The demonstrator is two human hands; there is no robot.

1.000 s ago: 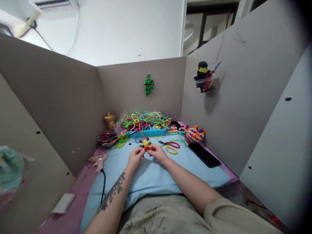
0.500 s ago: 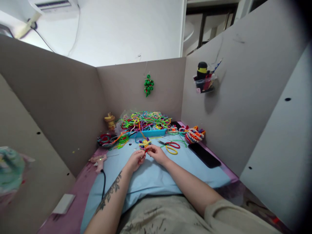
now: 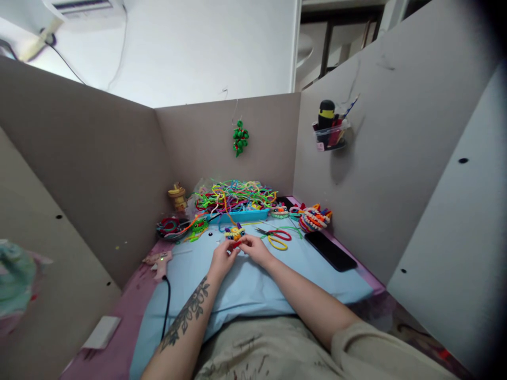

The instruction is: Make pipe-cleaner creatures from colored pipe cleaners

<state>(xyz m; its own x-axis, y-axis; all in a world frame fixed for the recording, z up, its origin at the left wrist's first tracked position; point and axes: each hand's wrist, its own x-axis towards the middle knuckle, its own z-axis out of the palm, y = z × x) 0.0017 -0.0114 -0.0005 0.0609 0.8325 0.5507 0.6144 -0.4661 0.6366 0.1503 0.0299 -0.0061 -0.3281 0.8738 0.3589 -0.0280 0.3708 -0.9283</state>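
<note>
Over the blue cloth [image 3: 253,287], my left hand [image 3: 224,258] and my right hand [image 3: 255,249] meet with their fingertips pinched around a small red piece [image 3: 236,244]. It looks like a short bit of fuzzy stem, though the fingers cover most of it. Just beyond the fingertips sits a yellow fuzzy figure [image 3: 235,232] with purple tips and dark eyes. Scissors [image 3: 278,239] with one red and one yellow handle lie to the right of my right hand, blades half apart.
A blue tray [image 3: 249,215] heaped with colourful fuzzy stems [image 3: 237,195] stands at the back. A pink glue gun [image 3: 161,264] with a black cord lies left, a black phone [image 3: 330,252] right. Finished-looking fuzzy figures [image 3: 314,218] sit back right. Grey panels [image 3: 229,113] enclose the table.
My left hand has turned and shifted slightly right, closer to my right hand at the red piece. My right hand stays nearly in place. The whole view has shifted slightly.
</note>
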